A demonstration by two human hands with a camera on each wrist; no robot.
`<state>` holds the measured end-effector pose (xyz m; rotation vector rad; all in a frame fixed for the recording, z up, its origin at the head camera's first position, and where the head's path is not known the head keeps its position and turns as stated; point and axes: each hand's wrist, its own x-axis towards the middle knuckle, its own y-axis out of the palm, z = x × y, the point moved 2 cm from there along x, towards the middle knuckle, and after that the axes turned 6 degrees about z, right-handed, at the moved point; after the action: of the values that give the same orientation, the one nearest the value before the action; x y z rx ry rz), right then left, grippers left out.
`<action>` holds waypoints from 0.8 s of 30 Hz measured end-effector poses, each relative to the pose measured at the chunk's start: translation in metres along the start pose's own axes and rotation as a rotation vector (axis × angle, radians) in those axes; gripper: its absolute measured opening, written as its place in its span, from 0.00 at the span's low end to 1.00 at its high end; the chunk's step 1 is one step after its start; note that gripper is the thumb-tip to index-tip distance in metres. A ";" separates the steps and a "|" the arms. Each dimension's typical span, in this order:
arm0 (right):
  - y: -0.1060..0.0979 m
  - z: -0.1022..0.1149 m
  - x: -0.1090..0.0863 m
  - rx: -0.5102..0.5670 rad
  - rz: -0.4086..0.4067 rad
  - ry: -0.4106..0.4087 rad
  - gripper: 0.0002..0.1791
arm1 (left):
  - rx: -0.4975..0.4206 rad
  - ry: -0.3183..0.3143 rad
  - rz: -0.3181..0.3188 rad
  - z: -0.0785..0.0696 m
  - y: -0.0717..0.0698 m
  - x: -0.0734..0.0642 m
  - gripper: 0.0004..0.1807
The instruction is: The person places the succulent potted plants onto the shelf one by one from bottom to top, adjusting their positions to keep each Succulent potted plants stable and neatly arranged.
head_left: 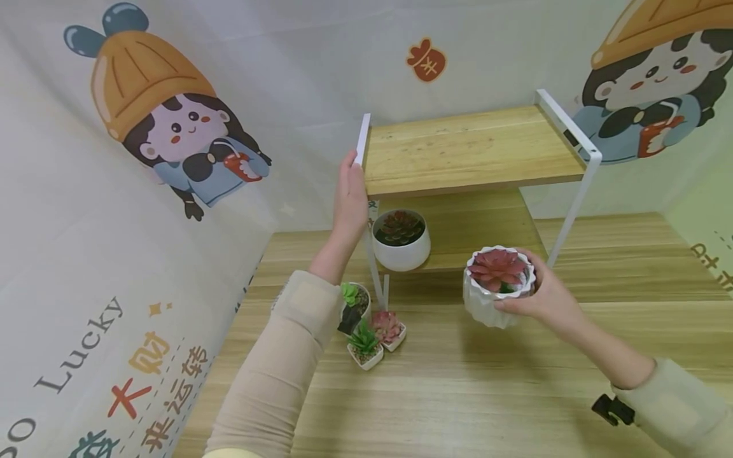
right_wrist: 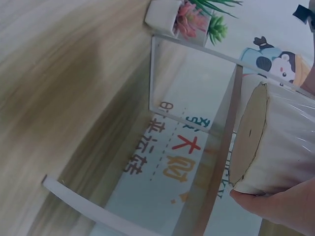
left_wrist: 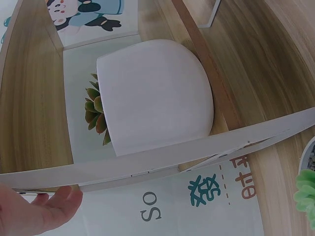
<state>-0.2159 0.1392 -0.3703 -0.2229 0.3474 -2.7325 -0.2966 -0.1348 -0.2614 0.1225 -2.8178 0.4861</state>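
Right hand pinched a white fluted pot from its right side, thumb on the near wall, fingers round the far one. Grip probably chosen to keep the red succulent upright and uncrushed. Pot hung above the table, in front of the shelf; wall glossy, ribbed, rim scalloped. Its base, seen from the right wrist, was matte beige with a ragged edge.

Below the left hand: a green plant's square pot, a pink succulent touching it or nearly so, and a gravel-filled pot behind.

Left hand lay against the outer side of the shelf's white frame, fingers extended close together, presumably as a brace; thumb position could not be told. To its lower right, a smooth, round-bellied white pot stood on the lower board. Upper board: yellowish, wood-grained.
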 end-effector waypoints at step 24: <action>-0.023 0.006 0.036 -0.017 -0.114 0.039 0.46 | 0.002 0.010 -0.007 0.001 0.000 0.001 0.27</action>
<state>-0.2553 0.1452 -0.3547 -0.2001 0.3799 -2.8503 -0.2977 -0.1348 -0.2622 0.1302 -2.8063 0.4867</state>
